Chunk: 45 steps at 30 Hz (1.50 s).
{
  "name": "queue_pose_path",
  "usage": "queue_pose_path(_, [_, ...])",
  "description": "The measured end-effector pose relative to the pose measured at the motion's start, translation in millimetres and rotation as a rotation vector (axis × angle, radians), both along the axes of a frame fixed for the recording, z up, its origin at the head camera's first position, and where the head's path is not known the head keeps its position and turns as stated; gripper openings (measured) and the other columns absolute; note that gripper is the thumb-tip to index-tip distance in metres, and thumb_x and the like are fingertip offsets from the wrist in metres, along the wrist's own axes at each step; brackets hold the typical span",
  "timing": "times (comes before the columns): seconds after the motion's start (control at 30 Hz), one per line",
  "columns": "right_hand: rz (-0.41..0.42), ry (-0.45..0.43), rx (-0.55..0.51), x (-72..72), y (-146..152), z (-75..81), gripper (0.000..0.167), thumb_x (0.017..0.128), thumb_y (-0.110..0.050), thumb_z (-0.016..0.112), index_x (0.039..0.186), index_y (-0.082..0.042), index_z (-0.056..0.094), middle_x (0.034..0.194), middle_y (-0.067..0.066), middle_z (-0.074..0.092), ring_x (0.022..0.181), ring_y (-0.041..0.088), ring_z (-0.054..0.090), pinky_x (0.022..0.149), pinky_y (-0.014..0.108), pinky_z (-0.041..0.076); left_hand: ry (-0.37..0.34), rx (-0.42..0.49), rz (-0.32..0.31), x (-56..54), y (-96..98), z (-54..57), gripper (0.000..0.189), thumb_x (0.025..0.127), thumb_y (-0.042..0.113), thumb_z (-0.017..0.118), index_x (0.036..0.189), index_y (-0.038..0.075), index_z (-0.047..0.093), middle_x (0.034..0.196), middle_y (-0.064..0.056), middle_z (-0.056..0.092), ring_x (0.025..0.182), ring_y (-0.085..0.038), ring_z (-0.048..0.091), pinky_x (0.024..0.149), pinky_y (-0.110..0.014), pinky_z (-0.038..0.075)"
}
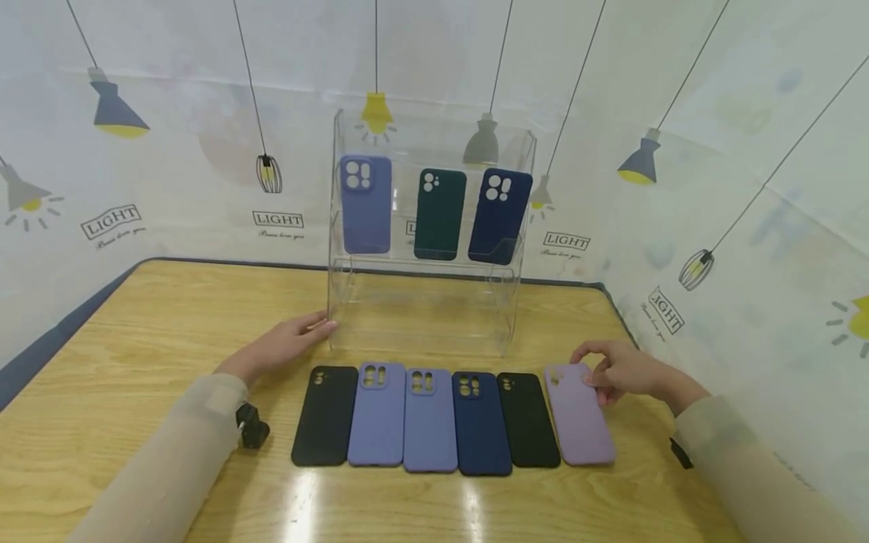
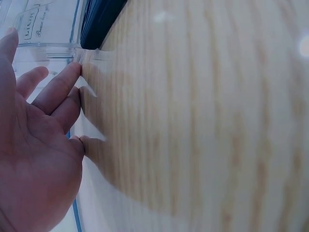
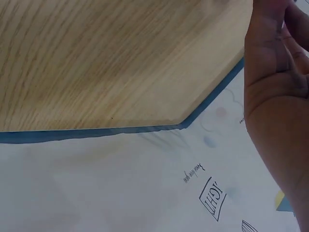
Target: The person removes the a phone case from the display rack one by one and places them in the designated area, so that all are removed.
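Observation:
In the head view my right hand [image 1: 627, 369] grips the top right edge of a pale lilac phone case [image 1: 582, 422], the rightmost of a row on the table. My left hand [image 1: 288, 345] reaches to the lower left side of a clear acrylic display stand [image 1: 421, 332], fingertips right at its edge. The left wrist view shows that hand [image 2: 43, 130] with fingers extended and fingertips low by the wood. On the stand's shelf lean a lavender case [image 1: 367, 207], a dark green case [image 1: 440, 215] and a navy case [image 1: 501, 217]. The lilac case is out of the right wrist view.
Left of the lilac case, close together, lie a black case [image 1: 529, 421], a navy case [image 1: 483, 426], two lavender cases [image 1: 431, 422] and another black case [image 1: 326, 418]. The wooden table [image 1: 183, 324] ends at a wall covering [image 1: 204, 136] with printed lamps.

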State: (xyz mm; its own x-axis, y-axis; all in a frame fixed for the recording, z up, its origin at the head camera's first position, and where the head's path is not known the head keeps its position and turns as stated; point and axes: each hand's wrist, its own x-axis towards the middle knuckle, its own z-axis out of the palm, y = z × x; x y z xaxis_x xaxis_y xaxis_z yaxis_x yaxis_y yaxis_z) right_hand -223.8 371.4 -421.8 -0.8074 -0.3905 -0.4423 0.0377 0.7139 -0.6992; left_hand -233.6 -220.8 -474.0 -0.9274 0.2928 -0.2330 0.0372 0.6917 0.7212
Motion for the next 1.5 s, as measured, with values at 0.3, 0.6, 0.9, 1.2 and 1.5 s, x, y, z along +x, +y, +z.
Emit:
queue_pose_path(0.3, [-0.016, -0.017, 0.032, 1.5, -1, -13.1, 0.036, 0.106, -0.012, 0.064, 0.14, -0.001, 0.057, 0.067, 0.006, 0.068, 0.06, 0.017, 0.068, 0.059, 0.038, 0.062, -0.001, 0.017, 0.002, 2.1, 2.5, 2.0, 0.081, 0.11, 0.066, 0.036, 0.172, 0.015, 0.022, 0.176, -0.023, 0.024, 0.163, -0.05, 0.017, 0.131, -0.07, 0.018])
queue_pose_path(0.6, [-0.024, -0.035, 0.053, 0.4, 0, -19.0, 0.034, 0.105, -0.012, 0.067, 0.135, 0.0, 0.058, 0.067, 0.008, 0.071, 0.059, 0.019, 0.07, 0.06, 0.039, 0.064, -0.003, 0.015, -0.002, -1.1, 2.4, 1.7, 0.081, 0.11, 0.066, 0.035, 0.172, 0.016, 0.021, 0.177, -0.022, 0.022, 0.164, -0.049, 0.015, 0.131, -0.07, 0.017])
queue_pose_path(0.9, [-0.056, -0.061, 0.066, -5.4, -3, -4.2, 0.041, 0.103, -0.015, 0.071, 0.136, 0.003, 0.055, 0.077, 0.015, 0.075, 0.063, 0.022, 0.073, 0.063, 0.04, 0.066, 0.014, 0.008, -0.004, -4.7, 1.6, -0.8, 0.08, 0.111, 0.066, 0.035, 0.171, 0.015, 0.022, 0.177, -0.021, 0.022, 0.164, -0.049, 0.015, 0.132, -0.069, 0.015])
queue_pose_path(1.2, [-0.021, 0.007, 0.126, -21.6, -12, 39.4, 0.051, 0.104, -0.021, 0.07, 0.145, 0.002, 0.052, 0.086, 0.015, 0.074, 0.074, 0.026, 0.077, 0.074, 0.044, 0.068, 0.019, 0.002, -0.013, -4.4, 2.7, -2.5, 0.083, 0.109, 0.069, 0.034, 0.171, 0.016, 0.022, 0.177, -0.02, 0.022, 0.164, -0.049, 0.016, 0.132, -0.069, 0.015])
queue_pose_path(1.5, [0.054, 0.089, 0.177, -40.6, -40, 96.3, 0.051, 0.103, -0.023, 0.073, 0.145, -0.003, 0.054, 0.088, 0.011, 0.074, 0.08, 0.026, 0.077, 0.078, 0.042, 0.069, 0.015, -0.004, 0.002, -1.6, 1.2, -0.5, 0.081, 0.11, 0.066, 0.035, 0.171, 0.015, 0.023, 0.177, -0.02, 0.023, 0.163, -0.05, 0.016, 0.132, -0.069, 0.015])
